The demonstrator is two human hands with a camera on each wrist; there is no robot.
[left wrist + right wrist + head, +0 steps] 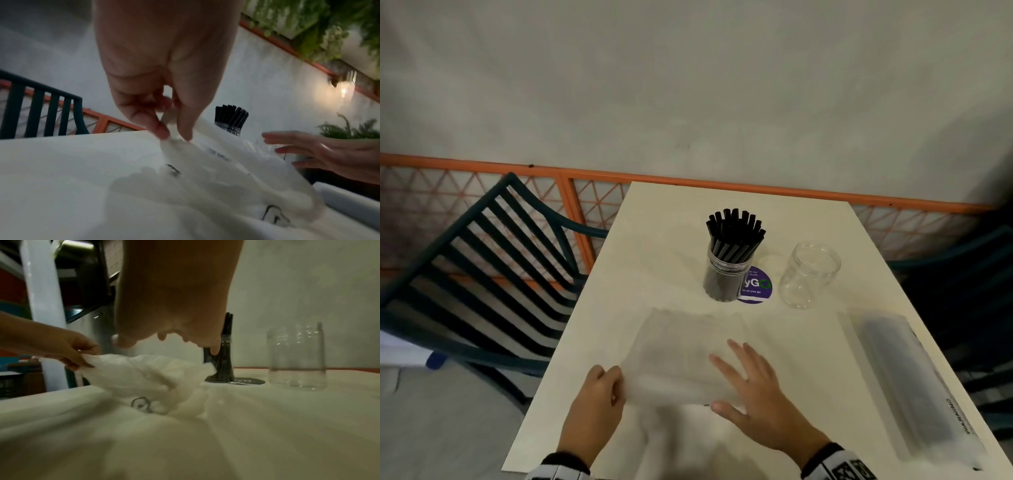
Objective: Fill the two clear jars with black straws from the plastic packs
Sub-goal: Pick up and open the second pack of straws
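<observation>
A clear jar [726, 270] packed with black straws stands mid-table, and an empty clear jar [808, 274] stands to its right. An empty, crumpled plastic pack [681, 356] lies at the near edge. My left hand [602, 390] pinches the pack's left edge between thumb and fingers [162, 131]. My right hand [750, 383] hovers flat over the pack's right side with its fingers spread. A full pack of black straws [907, 380] lies along the table's right edge.
The white table [654, 240] carries a purple round sticker [756, 287] between the jars. Dark slatted chairs [482, 274] stand left and right. An orange lattice rail [585, 195] and a pale wall run behind the table.
</observation>
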